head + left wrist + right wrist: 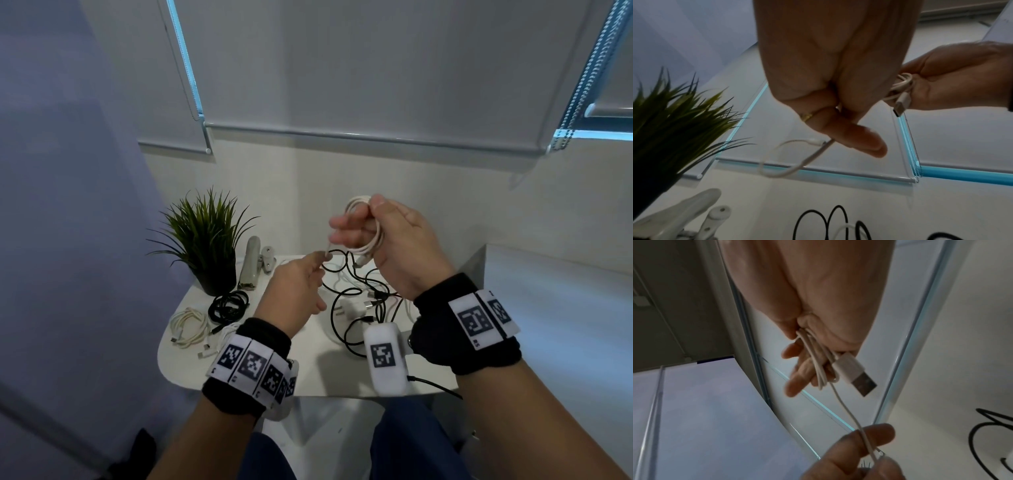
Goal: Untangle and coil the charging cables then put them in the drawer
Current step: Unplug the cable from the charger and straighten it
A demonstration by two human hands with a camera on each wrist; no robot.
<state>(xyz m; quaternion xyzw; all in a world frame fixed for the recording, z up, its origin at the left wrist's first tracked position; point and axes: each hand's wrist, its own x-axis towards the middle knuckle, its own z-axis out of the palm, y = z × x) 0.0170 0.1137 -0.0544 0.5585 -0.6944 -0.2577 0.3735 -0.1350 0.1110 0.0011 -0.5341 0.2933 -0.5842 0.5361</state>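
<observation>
White charging cable point(371, 236) loops sit above the table, gripped in our right hand point(397, 246); left hand point(298, 284) fingers pinch its loose tail (short). Slack grip could spring the coil open.

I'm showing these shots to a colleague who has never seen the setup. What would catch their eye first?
Probably the two hands raised mid-air over the table: the right hand grips a white cable coil, while the left hand pinches its loose end. Next, the tangle of black cables lying below the hands, then the green potted plant at the table's back left.
</observation>
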